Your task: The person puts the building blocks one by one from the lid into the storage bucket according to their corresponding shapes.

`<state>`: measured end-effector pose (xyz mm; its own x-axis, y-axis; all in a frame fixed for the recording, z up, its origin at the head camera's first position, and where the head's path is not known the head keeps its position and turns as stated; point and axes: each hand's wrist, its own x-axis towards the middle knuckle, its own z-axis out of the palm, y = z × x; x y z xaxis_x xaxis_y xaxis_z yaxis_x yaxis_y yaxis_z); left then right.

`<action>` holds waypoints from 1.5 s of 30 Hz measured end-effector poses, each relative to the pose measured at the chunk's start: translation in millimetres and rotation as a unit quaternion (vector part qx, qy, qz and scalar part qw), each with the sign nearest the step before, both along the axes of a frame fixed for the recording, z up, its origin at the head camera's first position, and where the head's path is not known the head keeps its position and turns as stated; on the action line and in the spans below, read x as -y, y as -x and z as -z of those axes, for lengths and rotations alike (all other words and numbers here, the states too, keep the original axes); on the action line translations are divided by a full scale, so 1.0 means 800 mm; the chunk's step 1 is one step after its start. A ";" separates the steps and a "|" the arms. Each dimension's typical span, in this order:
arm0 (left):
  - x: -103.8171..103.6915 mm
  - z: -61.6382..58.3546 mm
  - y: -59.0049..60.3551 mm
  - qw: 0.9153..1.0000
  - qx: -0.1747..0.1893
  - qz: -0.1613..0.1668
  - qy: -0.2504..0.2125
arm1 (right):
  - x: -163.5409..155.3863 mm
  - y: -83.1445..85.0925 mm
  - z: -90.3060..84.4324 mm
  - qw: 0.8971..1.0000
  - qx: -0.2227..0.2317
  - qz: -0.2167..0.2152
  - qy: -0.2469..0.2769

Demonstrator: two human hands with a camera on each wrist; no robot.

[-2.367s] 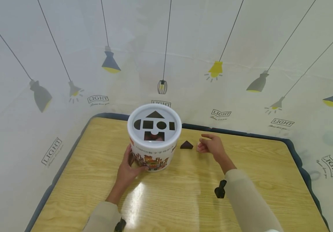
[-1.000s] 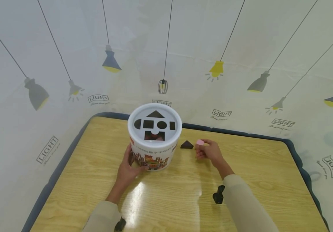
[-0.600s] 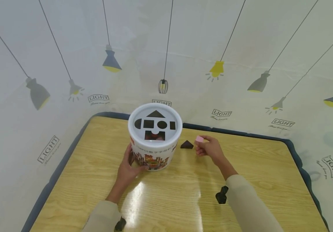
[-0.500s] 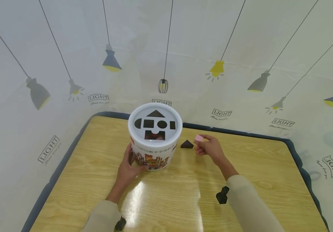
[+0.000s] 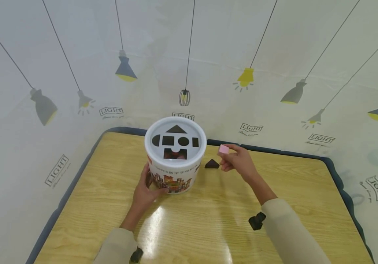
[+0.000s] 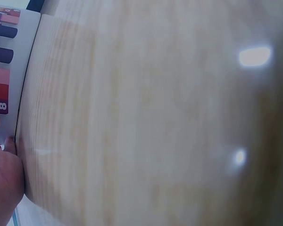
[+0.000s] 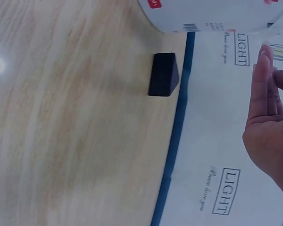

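Note:
A white bucket (image 5: 174, 176) stands upright on the wooden table, its lid (image 5: 175, 132) cut with shaped holes: triangle, half-round, rectangles, circle and a notched one. Round its left side curls my left hand (image 5: 145, 196), thumb across the printed front; the left wrist view shows part of this hand (image 6: 5, 181) against the printed wall. My right hand (image 5: 240, 161) pinches a small pink block (image 5: 223, 149) in the air, to the right of the bucket. Below and left of that hand, a dark triangular block (image 5: 212, 164) lies on the table. The right wrist view does not show the pink block.
The wooden table (image 5: 189, 227) has a dark blue edge (image 5: 258, 148) along the back and sides. Behind it hangs a pale sheet (image 5: 222, 102) printed with lamps. A black wrist device (image 5: 257, 221) sits at the right sleeve, another (image 5: 136, 255) at the left.
My right hand has raised the pink block from near the tabletop and shifted it slightly left, toward the bucket. The left hand, bucket and dark block stay in place.

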<state>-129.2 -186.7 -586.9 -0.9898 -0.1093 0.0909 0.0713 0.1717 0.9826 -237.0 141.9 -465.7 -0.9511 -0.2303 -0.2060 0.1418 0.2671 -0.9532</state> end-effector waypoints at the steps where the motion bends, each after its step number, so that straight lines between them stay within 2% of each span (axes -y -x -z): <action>1: 0.000 0.000 0.000 1.000 0.001 0.000 0.000 | 0.001 -0.001 -0.004 1.000 -0.003 -0.003 0.002; 7: 0.000 0.000 -0.001 1.000 0.011 -0.003 0.005 | 0.011 -0.006 -0.025 1.000 -0.014 -0.011 0.005; 19: 0.001 0.003 0.000 1.000 0.006 0.000 -0.002 | 0.026 -0.012 -0.060 0.998 -0.049 -0.046 0.009; 21: 0.000 0.001 0.000 1.000 0.005 0.004 -0.007 | 0.029 -0.012 -0.066 0.997 -0.053 -0.047 0.013; 28: -0.002 -0.032 -0.010 1.000 0.000 0.020 -0.009 | 0.038 -0.015 -0.083 0.997 -0.059 -0.049 0.020; 32: -0.003 -0.036 -0.011 1.000 0.003 0.021 -0.008 | 0.043 -0.015 -0.088 0.997 -0.056 -0.052 0.025; 45: -0.002 -0.036 -0.011 1.000 0.001 0.018 -0.008 | 0.061 -0.018 -0.104 0.996 -0.044 -0.061 0.038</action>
